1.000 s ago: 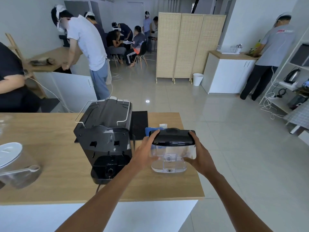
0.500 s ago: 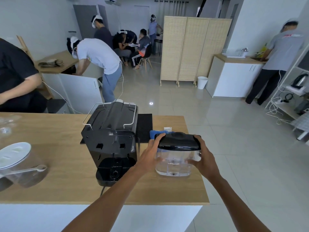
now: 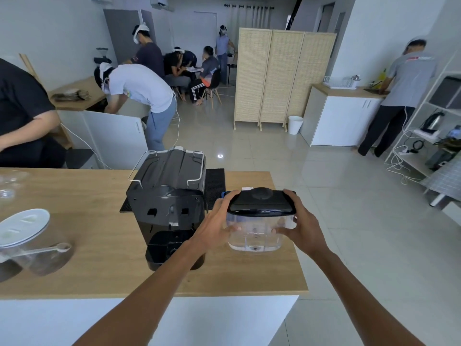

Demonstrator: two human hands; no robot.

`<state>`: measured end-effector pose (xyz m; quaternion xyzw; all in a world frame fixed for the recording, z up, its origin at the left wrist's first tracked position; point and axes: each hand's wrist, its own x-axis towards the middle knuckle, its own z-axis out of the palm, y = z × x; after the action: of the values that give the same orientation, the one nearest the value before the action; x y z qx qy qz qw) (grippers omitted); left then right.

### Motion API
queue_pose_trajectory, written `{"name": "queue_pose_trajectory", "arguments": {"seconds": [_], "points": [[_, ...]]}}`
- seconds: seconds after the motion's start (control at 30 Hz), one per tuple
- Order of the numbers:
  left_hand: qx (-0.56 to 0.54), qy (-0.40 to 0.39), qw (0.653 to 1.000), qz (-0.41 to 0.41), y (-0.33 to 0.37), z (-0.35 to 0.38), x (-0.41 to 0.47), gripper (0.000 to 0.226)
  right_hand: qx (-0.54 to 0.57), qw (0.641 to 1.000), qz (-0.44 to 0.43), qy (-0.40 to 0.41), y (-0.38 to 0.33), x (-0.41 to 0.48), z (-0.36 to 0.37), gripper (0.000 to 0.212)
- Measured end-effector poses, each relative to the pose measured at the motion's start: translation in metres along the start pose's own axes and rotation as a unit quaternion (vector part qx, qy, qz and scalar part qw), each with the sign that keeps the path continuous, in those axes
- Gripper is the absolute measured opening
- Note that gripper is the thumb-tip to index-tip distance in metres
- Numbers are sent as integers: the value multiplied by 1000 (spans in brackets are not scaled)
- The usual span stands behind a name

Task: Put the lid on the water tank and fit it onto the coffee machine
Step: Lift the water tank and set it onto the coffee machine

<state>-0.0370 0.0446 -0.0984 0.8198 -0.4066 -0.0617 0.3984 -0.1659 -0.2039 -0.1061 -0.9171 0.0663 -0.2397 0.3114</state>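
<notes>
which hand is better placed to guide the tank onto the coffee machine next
Probably the left hand. It grips the side of the water tank facing the coffee machine, so it can steer the tank there. The right hand holds the far side and mainly supports. The lid is already on.

Two hands, the left hand [image 3: 214,227] and the right hand [image 3: 303,229], share one clear water tank [image 3: 257,233] capped by one black lid [image 3: 262,202]. One black coffee machine [image 3: 169,206] stands on one wooden tabletop [image 3: 94,196], along with one black mat [image 3: 215,187], one clear jar [image 3: 32,243] and one plastic scoop [image 3: 42,249]. One three-panel folding screen [image 3: 282,78] and one white bin [image 3: 295,124] occupy the floor behind. Seven other people are visible in the room.
</notes>
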Motion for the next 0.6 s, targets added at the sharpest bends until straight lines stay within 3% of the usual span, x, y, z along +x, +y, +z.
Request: {"name": "queue_pose_trajectory", "arguments": {"seconds": [0.23,0.6], "points": [[-12,27,999,20,14,-32,-26,102,-11,999,-30,8,-43,-4,-21,110],[-20,76,996,42,6,-95,-70,97,27,998,-60,7,-107,-5,0,110]]}}
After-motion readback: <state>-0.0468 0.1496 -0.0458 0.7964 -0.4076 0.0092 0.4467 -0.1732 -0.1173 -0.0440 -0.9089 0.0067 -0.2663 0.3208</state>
